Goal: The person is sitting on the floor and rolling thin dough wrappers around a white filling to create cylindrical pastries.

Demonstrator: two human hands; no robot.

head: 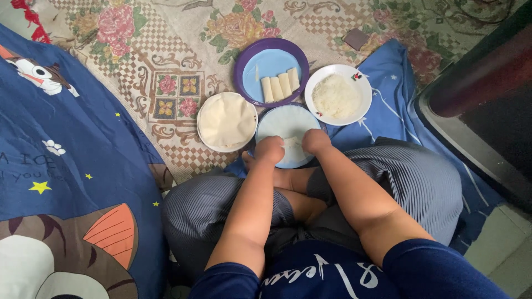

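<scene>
Head cam looking straight down at a person sitting cross-legged on a floral mat (166, 61). Landmark for everything = the light blue plate (288, 124) right in front of the knees.

Both hands are on that plate w/ a pale wrapper (292, 148) between them. Left hand (270, 149) is at the plate's near-left edge, fingers curled under into a loose fist, pressing on the wrapper's left end. Right hand (316, 141) is at the near-right side, fingers also curled down onto the wrapper's right end. Can't tell how tight either grip is tbh, the knuckles hide the fingertips. The wrapper looks partly rolled but it's mostly covered, so not sure.

Around the plate:
- just left of it, touching or nearly: a white plate w/ a stack of round wrappers (226, 120), flat and off-white
- just behind it, away from the person: a purple-rimmed plate (244, 58) w/ four finished rolls (280, 86) lying side by side, slightly fanned
- behind-right of it: a white bowl (363, 83) holding shredded white filling (335, 97)
- further behind that, a small dark rectangular thing (356, 39) on the mat, can't tell what it is

Blue cartoon-print blanket (66, 166) is well left of the plate, and blue cloth (390, 72) runs under its right side.
</scene>
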